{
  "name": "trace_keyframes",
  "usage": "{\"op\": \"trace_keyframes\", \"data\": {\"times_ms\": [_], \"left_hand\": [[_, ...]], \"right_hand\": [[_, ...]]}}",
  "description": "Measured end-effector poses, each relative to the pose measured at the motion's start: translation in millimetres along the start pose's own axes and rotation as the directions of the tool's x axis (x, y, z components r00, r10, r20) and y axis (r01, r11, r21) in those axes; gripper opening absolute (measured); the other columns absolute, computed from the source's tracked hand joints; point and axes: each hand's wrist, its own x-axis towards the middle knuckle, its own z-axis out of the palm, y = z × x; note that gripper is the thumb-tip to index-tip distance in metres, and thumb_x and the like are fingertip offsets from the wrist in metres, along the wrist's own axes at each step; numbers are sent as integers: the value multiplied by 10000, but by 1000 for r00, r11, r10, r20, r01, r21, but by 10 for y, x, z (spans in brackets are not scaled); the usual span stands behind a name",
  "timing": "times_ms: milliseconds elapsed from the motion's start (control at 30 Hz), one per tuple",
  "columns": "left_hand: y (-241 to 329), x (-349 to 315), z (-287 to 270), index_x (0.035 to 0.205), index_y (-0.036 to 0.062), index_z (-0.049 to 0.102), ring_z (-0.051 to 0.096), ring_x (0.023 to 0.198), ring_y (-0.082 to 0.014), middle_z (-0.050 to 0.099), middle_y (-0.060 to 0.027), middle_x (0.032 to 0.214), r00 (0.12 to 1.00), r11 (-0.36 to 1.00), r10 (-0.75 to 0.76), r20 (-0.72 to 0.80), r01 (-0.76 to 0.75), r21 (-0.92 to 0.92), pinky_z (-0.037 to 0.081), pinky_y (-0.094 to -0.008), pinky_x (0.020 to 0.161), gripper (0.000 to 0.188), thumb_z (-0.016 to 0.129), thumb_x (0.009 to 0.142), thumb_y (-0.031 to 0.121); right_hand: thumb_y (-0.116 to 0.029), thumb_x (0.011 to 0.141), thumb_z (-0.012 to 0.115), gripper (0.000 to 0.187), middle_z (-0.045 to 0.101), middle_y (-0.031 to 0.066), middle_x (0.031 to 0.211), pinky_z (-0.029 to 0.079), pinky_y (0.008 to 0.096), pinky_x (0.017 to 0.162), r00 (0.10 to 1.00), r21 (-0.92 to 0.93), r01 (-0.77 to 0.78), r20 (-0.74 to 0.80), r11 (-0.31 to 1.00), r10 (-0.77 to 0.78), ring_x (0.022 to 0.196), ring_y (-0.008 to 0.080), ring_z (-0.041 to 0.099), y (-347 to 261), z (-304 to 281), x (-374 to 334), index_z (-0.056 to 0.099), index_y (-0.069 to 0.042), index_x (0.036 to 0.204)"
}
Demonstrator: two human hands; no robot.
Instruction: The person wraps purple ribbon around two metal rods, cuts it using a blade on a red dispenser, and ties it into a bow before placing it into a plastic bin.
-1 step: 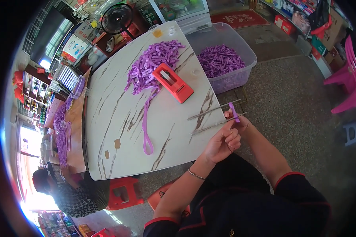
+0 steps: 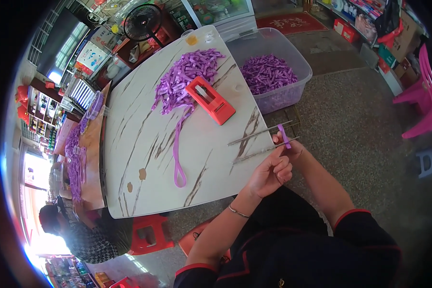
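Note:
Two thin metal rods (image 2: 254, 136) reach out past the right edge of the table. A short purple ribbon (image 2: 284, 136) spans both rods near their outer ends. My left hand (image 2: 272, 173) is closed at the ribbon's near end, its index finger pointing up to it and its other fingers curled. My right hand (image 2: 294, 148) is closed behind the ribbon, fingertips showing between the rods; the ribbon and left hand partly hide its grip. A long purple ribbon strip (image 2: 176, 158) ending in a loop trails over the table from a purple ribbon pile (image 2: 182, 77).
A red tape dispenser (image 2: 210, 101) rests against the pile on the marble-patterned table (image 2: 134, 120). Beyond the right edge stands a clear plastic bin (image 2: 283, 98) of purple ribbon pieces. Another person (image 2: 84, 235) sits at the left by a wooden table (image 2: 93, 168). Pink chairs (image 2: 425, 96) stand far right.

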Motion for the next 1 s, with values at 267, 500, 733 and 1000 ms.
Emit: {"op": "trace_keyframes", "data": {"times_ms": [267,500,733,1000], "left_hand": [[-15,15,-15,1086,129,468,335,574,-95,314,29,601,1000,1000,-4,8,4,-3,319,-233,569,205,417,888,117],[-24,12,-82,1164,126,450,330,570,-107,303,21,598,1000,1000,5,3,-5,-8,318,-244,573,319,392,855,76],[-18,24,-119,1165,134,439,336,586,-113,292,18,608,1000,1000,-5,26,5,-18,319,-249,580,326,393,848,70],[-5,6,-60,1166,150,424,350,598,-114,301,21,622,1000,1000,-14,-3,14,-23,320,-248,588,336,399,843,59]], "right_hand": [[-417,847,532,374,581,21,759,441,302,670,807,-508,-106,-546,855,-224,757,134,565,-549,657,-462,647,-73,938],[-426,756,635,343,563,36,700,436,344,566,611,-836,-438,-6,-332,-791,618,191,556,-245,1508,-486,592,-88,712],[-329,724,682,261,589,55,711,448,343,554,594,-854,-409,18,-322,-805,635,222,587,-304,1270,-442,596,-83,724],[-329,776,649,272,601,3,725,420,263,572,763,-962,-219,-274,165,-585,635,111,552,-499,956,-430,630,-59,806]]}}
